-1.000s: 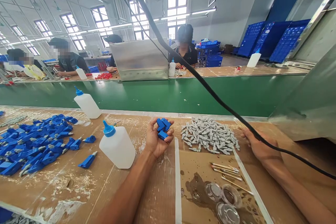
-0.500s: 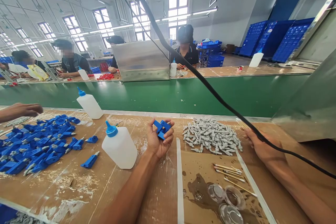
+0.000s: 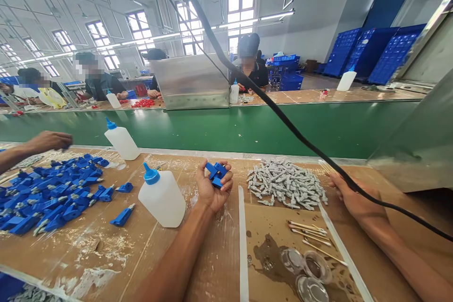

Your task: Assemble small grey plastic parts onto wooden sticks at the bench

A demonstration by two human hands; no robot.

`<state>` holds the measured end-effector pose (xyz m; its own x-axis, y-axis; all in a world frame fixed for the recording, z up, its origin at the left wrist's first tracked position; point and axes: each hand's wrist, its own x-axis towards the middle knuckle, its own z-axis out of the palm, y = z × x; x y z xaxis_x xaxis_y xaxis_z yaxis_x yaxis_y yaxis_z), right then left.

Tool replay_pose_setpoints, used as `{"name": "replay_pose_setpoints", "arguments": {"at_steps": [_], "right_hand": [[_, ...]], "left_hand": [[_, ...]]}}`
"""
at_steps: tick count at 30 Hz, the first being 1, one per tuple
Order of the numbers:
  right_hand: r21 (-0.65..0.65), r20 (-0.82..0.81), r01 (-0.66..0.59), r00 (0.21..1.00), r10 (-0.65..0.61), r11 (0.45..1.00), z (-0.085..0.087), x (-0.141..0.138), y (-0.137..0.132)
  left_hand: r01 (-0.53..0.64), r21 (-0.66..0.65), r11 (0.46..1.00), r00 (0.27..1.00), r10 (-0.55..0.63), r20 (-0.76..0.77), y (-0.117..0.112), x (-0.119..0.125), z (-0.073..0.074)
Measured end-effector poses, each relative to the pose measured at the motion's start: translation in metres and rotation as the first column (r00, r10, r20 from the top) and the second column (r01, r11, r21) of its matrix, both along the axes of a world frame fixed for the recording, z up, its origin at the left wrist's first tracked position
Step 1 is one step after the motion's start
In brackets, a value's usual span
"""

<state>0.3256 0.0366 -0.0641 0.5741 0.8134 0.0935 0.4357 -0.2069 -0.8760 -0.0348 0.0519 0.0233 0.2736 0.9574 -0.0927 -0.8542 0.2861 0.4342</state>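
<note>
My left hand is curled, palm up, around several blue plastic parts above the brown table. Out to the right, my right hand is closed at the fingertips on pale thin sticks that look like cotton swabs; a black cable crosses in front and hides part of the fingers. Between my hands lies a heap of small grey plastic pieces. Used cotton swabs and small clear cups rest on a wet-stained cardboard sheet.
White squeeze bottles with blue caps stand left of my left hand. Blue parts with grey tips cover the table's left side, below a co-worker's hand. Beyond runs a green belt. The black cable hangs across the view.
The co-worker's hand at the left has moved right over the blue parts. In my left hand the blue parts have shifted slightly. My right hand stays nearly still.
</note>
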Motion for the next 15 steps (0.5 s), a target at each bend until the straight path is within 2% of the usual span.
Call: {"name": "replay_pose_setpoints", "arguments": {"at_steps": [8, 15], "right_hand": [[0.018, 0.007, -0.013, 1.0, 0.013, 1.0, -0.018, 0.013, 0.007], [0.024, 0.027, -0.026, 0.999, 0.026, 0.999, -0.022, 0.016, 0.008]], "left_hand": [[0.021, 0.036, 0.999, 0.999, -0.02, -0.034, 0.001, -0.001, -0.002], [0.022, 0.073, 0.997, 0.997, -0.017, -0.079, 0.0, 0.001, -0.002]]}}
